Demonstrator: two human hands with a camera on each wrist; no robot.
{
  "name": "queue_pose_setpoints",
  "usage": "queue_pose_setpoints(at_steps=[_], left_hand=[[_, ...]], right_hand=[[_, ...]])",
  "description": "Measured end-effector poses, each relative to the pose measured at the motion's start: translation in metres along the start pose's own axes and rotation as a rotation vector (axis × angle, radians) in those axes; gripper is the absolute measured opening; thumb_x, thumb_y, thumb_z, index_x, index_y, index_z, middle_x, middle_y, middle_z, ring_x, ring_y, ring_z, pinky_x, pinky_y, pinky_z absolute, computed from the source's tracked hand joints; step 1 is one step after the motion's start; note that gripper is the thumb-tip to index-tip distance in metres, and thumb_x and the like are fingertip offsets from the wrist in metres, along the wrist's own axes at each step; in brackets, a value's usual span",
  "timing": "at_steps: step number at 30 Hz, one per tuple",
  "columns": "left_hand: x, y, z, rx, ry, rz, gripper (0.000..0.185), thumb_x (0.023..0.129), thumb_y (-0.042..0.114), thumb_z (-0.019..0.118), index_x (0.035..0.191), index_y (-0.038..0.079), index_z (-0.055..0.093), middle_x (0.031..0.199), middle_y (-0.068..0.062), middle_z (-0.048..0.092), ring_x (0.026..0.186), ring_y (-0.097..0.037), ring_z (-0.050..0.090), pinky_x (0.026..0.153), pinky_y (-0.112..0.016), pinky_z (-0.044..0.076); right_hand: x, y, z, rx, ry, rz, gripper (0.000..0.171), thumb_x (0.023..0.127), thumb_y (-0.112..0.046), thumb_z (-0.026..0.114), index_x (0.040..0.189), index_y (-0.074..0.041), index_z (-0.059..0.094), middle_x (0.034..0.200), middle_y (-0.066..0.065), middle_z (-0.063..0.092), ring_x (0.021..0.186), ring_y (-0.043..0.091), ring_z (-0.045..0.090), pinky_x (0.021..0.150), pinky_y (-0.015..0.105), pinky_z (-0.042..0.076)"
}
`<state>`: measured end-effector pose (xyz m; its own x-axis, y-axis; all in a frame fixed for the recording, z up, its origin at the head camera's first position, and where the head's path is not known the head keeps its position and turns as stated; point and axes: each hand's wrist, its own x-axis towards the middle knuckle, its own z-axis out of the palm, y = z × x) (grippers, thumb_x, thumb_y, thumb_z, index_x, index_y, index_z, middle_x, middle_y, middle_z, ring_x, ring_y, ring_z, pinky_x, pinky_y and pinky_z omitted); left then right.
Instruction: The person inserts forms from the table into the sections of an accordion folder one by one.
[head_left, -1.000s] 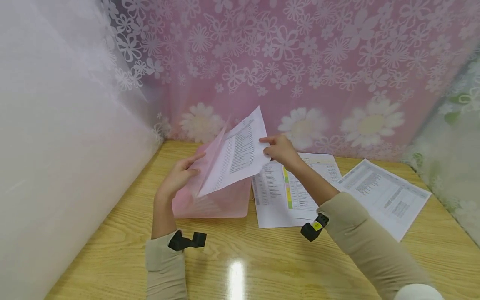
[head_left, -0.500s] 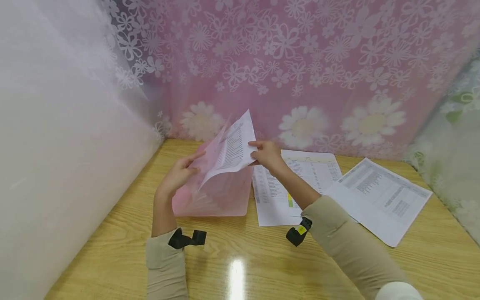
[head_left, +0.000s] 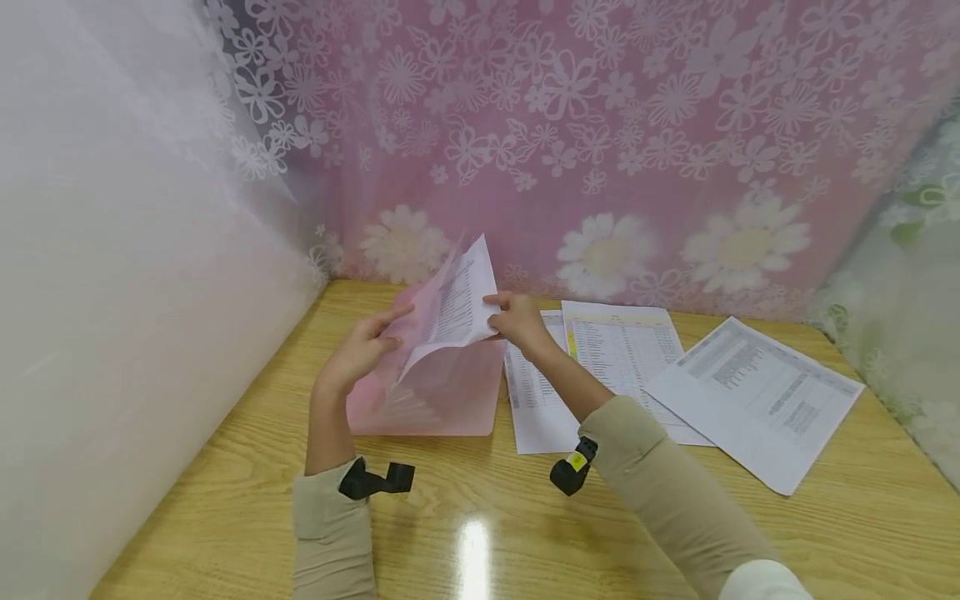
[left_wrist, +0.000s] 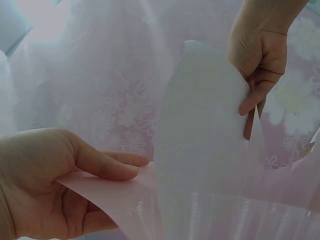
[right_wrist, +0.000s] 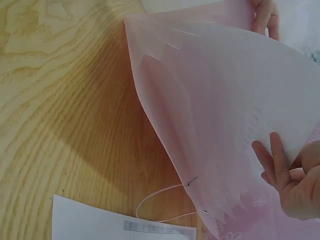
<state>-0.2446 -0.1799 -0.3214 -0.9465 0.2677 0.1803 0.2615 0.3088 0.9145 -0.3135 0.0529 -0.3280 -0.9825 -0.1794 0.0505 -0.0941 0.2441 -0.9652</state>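
A pink accordion file folder (head_left: 457,408) with translucent pocket dividers stands spread at the left of the table. My left hand (head_left: 356,352) grips its raised pink flap, thumb on one face and fingers behind, as the left wrist view shows. My right hand (head_left: 521,323) pinches the right edge of a printed sheet (head_left: 467,304) between thumb and fingers. The sheet's left part lies among the folder's leaves, and its lower edge bows upward. In the right wrist view the pleated pockets (right_wrist: 170,100) fan out, and a thin elastic cord (right_wrist: 150,196) loops from the folder's edge.
Right of the folder lie overlapping printed sheets, one with a coloured strip (head_left: 626,337) and another beneath it (head_left: 543,417). A further sheet (head_left: 757,408) lies askew at the right. A flowered pink curtain (head_left: 600,167) hangs behind the wooden table (head_left: 435,542).
My right hand has moved left and slightly down, bringing the sheet further in among the folder's leaves and bending it more. My left hand has stayed at the flap.
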Motion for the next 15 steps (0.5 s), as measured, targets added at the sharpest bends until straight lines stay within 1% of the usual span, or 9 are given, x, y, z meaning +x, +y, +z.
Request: queue_pose_setpoints(at_steps=[3, 5, 8, 11, 15], left_hand=[[0.000, 0.000, 0.001, 0.008, 0.004, 0.003, 0.051, 0.087, -0.008, 0.043, 0.137, 0.000, 0.041, 0.143, -0.011, 0.033, 0.128, -0.021, 0.026, 0.089, -0.038, 0.031], [0.000, 0.000, 0.001, 0.017, 0.007, -0.003, 0.051, 0.087, -0.008, 0.043, 0.137, 0.000, 0.041, 0.143, -0.011, 0.033, 0.126, -0.021, 0.028, 0.086, -0.037, 0.030], [0.000, 0.001, 0.000, 0.013, 0.009, -0.008, 0.052, 0.087, -0.008, 0.043, 0.138, 0.001, 0.040, 0.143, -0.010, 0.033, 0.127, -0.021, 0.028, 0.086, -0.037, 0.031], [0.000, 0.000, -0.001, 0.004, 0.007, -0.008, 0.052, 0.087, -0.008, 0.043, 0.138, 0.000, 0.040, 0.144, -0.011, 0.032, 0.128, -0.021, 0.026, 0.087, -0.038, 0.031], [-0.001, 0.000, -0.002, 0.011, 0.006, -0.007, 0.051, 0.088, -0.008, 0.042, 0.138, -0.001, 0.039, 0.144, -0.013, 0.031, 0.130, -0.023, 0.024, 0.090, -0.039, 0.031]], right_hand=[[0.000, 0.003, 0.003, -0.050, -0.005, -0.007, 0.042, 0.080, 0.013, 0.051, 0.122, 0.009, 0.054, 0.120, 0.022, 0.052, 0.085, 0.028, 0.060, 0.064, 0.027, 0.052], [-0.002, 0.003, 0.004, -0.053, -0.040, 0.005, 0.040, 0.083, 0.010, 0.054, 0.123, 0.008, 0.054, 0.121, 0.020, 0.052, 0.083, 0.026, 0.061, 0.064, 0.028, 0.052], [-0.004, -0.001, 0.003, -0.053, -0.108, 0.037, 0.039, 0.087, 0.002, 0.057, 0.125, 0.006, 0.052, 0.120, 0.020, 0.053, 0.078, 0.022, 0.062, 0.066, 0.029, 0.052], [-0.007, -0.006, 0.001, -0.047, -0.182, 0.087, 0.038, 0.088, -0.003, 0.059, 0.125, 0.004, 0.054, 0.116, 0.019, 0.056, 0.073, 0.017, 0.062, 0.068, 0.030, 0.051], [-0.010, -0.012, -0.001, 0.025, -0.283, 0.143, 0.035, 0.087, -0.002, 0.060, 0.122, 0.005, 0.057, 0.120, 0.017, 0.055, 0.072, 0.015, 0.062, 0.071, 0.031, 0.051]])
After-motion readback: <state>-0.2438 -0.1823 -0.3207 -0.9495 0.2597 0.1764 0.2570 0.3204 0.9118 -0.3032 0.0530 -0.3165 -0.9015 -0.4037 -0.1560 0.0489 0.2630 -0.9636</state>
